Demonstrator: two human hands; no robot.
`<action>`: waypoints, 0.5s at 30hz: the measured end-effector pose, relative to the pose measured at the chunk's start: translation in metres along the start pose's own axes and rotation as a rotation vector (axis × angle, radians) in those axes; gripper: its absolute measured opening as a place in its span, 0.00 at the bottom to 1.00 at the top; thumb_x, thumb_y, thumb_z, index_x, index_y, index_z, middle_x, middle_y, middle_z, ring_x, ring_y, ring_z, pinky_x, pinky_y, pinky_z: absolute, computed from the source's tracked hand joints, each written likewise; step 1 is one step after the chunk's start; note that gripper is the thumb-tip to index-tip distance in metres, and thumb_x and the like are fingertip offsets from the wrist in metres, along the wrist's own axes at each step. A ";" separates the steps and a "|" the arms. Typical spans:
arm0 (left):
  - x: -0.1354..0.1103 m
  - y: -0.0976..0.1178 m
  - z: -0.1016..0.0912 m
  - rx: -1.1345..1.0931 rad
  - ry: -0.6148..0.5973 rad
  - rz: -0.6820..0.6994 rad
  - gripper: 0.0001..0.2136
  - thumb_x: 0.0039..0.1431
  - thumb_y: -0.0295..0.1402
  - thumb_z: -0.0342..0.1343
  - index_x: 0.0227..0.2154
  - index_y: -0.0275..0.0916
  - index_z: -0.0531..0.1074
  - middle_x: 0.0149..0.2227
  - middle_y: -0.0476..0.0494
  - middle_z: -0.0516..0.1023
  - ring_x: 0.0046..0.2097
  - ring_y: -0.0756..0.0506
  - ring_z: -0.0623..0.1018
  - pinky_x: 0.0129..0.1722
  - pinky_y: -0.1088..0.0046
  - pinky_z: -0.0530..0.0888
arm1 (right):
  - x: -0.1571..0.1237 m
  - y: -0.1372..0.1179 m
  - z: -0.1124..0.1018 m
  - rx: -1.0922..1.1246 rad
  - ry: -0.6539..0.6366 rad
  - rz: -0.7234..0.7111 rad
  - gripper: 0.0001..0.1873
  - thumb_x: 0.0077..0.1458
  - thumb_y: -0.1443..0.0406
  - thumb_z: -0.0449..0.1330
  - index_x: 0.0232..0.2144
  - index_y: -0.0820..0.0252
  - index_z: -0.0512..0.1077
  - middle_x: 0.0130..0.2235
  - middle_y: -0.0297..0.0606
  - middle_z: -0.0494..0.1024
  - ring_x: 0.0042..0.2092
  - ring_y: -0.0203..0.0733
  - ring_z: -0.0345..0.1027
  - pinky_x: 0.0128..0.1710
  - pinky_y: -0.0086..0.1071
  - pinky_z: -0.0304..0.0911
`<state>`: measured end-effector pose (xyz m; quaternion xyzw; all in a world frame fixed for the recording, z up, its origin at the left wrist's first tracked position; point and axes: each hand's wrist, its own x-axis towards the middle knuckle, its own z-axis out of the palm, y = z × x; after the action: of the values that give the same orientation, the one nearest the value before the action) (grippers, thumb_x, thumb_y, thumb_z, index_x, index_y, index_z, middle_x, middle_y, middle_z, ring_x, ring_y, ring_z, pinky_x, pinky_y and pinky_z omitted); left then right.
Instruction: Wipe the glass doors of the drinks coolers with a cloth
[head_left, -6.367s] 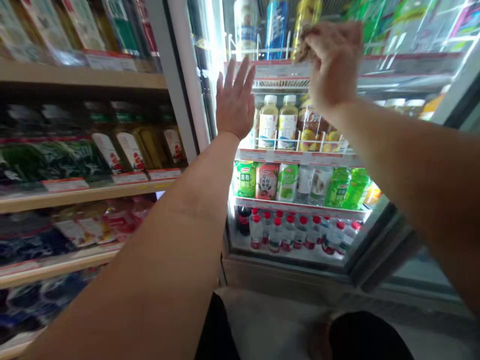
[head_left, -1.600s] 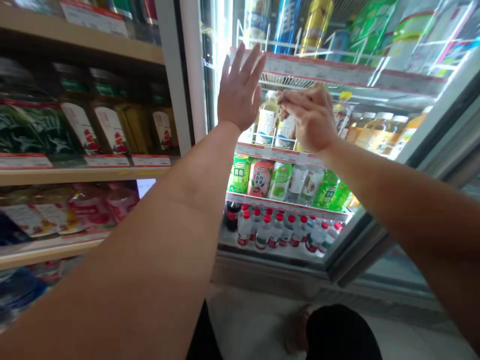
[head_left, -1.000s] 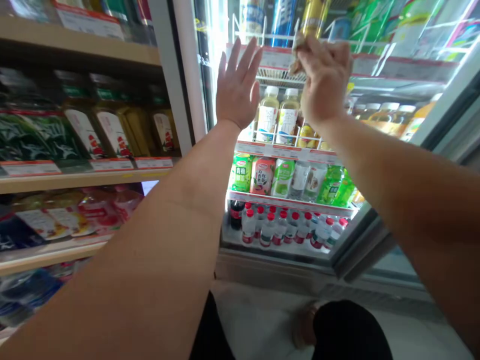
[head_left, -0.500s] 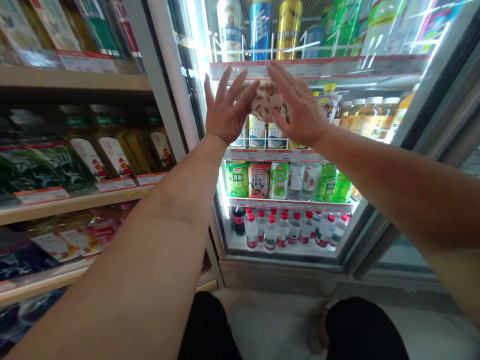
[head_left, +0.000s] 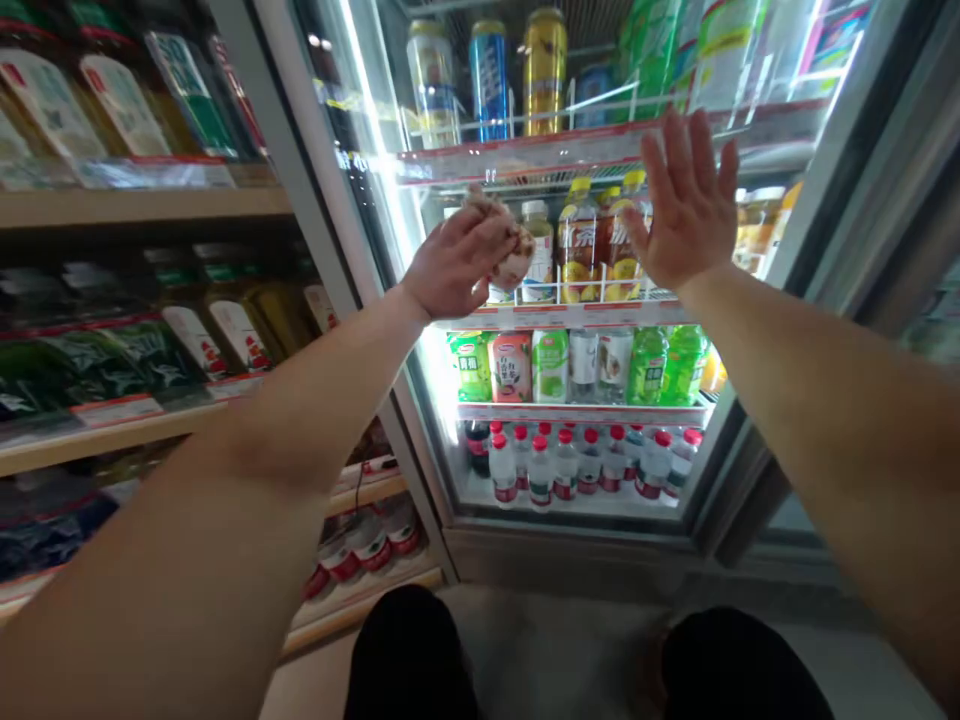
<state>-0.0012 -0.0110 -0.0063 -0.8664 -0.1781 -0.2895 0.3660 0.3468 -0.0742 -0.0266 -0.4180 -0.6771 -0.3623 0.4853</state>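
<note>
A crumpled white cloth with brown patches (head_left: 514,264) sits under the fingers of my left hand (head_left: 459,258), which are closed over it. The cloth is raised before the middle shelf of a lit drinks fridge (head_left: 570,535); part of it is hidden by the hand. My right hand (head_left: 688,205) is up on the right, fingers spread and palm toward the fridge, holding nothing. Reflections suggest glass in front of the shelves, but whether either hand touches it I cannot tell. Yellow-capped tea bottles (head_left: 579,240) stand between the hands.
Cans (head_left: 544,70) line the fridge's upper shelf. Green bottles (head_left: 649,365) stand lower, with red-capped water bottles (head_left: 540,470) at the bottom. To the left rises a shelf rack (head_left: 150,205) of bottles. My dark-clothed knees (head_left: 411,650) are above the grey floor (head_left: 555,650).
My hands have moved apart: the right hand went right, leaving the cloth, and spread its fingers. My left hand has closed over the cloth, slightly lower. The view has shifted a little.
</note>
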 end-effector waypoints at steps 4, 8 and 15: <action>0.003 -0.031 -0.014 -0.005 -0.037 -0.078 0.26 0.76 0.49 0.38 0.68 0.49 0.69 0.75 0.57 0.62 0.73 0.32 0.63 0.75 0.36 0.57 | 0.000 0.001 0.001 0.010 -0.008 -0.001 0.39 0.70 0.49 0.49 0.78 0.50 0.51 0.79 0.33 0.45 0.80 0.47 0.29 0.75 0.59 0.23; -0.016 -0.058 -0.007 0.002 0.234 -0.264 0.27 0.77 0.52 0.34 0.72 0.55 0.62 0.76 0.69 0.57 0.77 0.30 0.49 0.76 0.28 0.41 | -0.002 -0.004 -0.002 -0.046 -0.018 0.012 0.39 0.72 0.49 0.47 0.78 0.56 0.51 0.79 0.36 0.44 0.80 0.48 0.30 0.76 0.59 0.24; -0.036 -0.067 0.015 -0.043 0.234 -0.245 0.27 0.79 0.52 0.29 0.70 0.58 0.64 0.78 0.79 0.43 0.78 0.35 0.47 0.78 0.39 0.46 | -0.003 -0.002 0.000 -0.063 -0.001 -0.003 0.37 0.73 0.49 0.45 0.77 0.55 0.53 0.79 0.34 0.46 0.80 0.45 0.32 0.78 0.56 0.25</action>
<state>-0.0584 0.0415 -0.0022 -0.8062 -0.2322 -0.4347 0.3275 0.3452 -0.0754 -0.0297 -0.4322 -0.6661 -0.3843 0.4710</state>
